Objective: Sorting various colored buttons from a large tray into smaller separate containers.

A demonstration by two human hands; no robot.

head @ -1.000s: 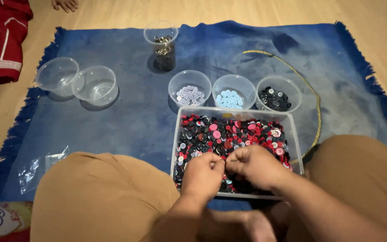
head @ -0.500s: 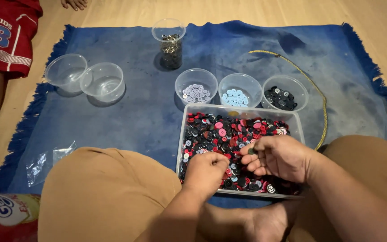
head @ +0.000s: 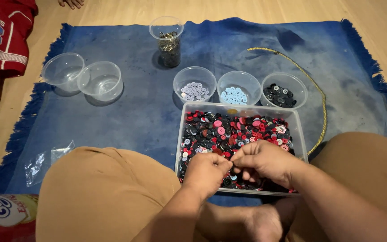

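Head view: both hands over clear tray [head: 299, 134] of mixed buttons [head: 229, 132].
Since half a second ago, left hand [head: 206, 172] and right hand [head: 265, 162] drawn together, fingertips meeting, curled shut; anything pinched between them too small to make out. Tray's near edge hidden.
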